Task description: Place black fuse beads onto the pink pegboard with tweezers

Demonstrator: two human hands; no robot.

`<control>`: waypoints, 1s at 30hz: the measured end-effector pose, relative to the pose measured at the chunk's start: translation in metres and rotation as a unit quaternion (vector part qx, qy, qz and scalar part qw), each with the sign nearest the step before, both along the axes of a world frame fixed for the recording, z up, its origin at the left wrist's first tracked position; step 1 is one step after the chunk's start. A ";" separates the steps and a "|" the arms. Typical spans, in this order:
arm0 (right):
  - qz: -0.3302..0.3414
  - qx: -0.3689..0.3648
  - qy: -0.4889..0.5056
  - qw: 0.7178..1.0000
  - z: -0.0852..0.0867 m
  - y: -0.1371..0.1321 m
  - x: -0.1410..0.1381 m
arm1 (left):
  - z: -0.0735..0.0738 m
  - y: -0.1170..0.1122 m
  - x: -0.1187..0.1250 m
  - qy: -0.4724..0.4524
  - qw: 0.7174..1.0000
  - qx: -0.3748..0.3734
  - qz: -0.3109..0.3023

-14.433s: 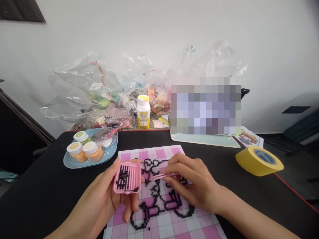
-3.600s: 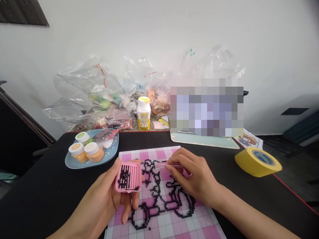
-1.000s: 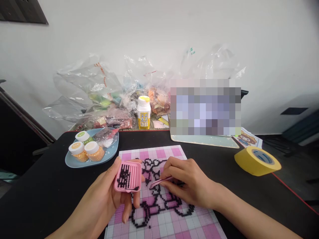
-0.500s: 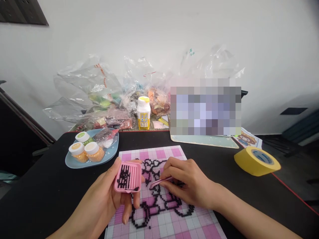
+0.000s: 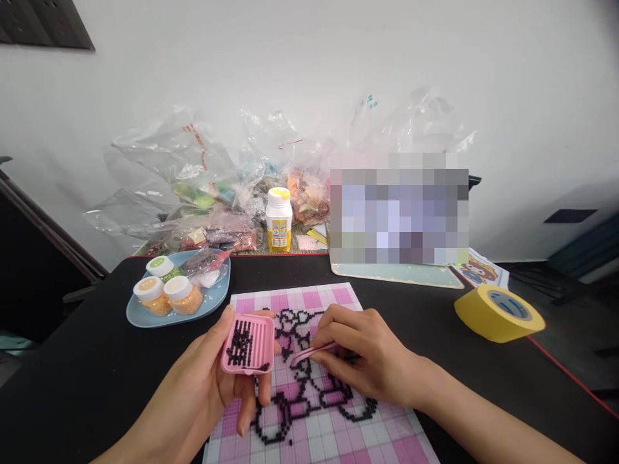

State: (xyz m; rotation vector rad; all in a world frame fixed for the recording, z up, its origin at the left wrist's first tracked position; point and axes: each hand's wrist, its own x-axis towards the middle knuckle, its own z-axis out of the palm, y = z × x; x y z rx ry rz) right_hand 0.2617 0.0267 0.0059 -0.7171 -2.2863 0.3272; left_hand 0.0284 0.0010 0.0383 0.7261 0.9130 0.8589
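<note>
My left hand [image 5: 203,386] holds a small pink ridged tray [image 5: 248,344] with black beads in it, tilted over the left edge of a pink-and-white checked pegboard [image 5: 338,432]. My right hand [image 5: 367,361] pinches pink tweezers [image 5: 312,352], whose tip touches the black bead outline [image 5: 314,386] laid on the board, just right of the tray. Both hands hover above the board on the black table [image 5: 87,380].
A blue plate [image 5: 215,299] with three white-capped jars of orange and green beads sits at the left. A yellow tape roll [image 5: 500,312] lies at the right. Behind stand a yellow-capped bottle [image 5: 279,219], clear bags of beads [image 5: 184,187] and a blurred panel [image 5: 399,216].
Between 3.6 s and 1 s ago my right hand brought the tweezers down from the top of the outline to its middle. Since then nothing has visibly moved.
</note>
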 end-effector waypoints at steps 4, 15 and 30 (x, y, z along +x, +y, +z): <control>0.000 -0.008 0.010 1.000 0.001 0.001 0.001 | 0.000 0.000 -0.001 0.003 1.000 0.000 -0.002; -0.034 0.006 0.040 0.999 0.002 0.002 0.002 | 0.002 0.001 0.000 0.010 1.000 -0.003 -0.006; 0.001 -0.014 0.015 1.000 0.000 0.000 -0.002 | 0.005 0.000 0.003 0.005 1.000 0.002 -0.009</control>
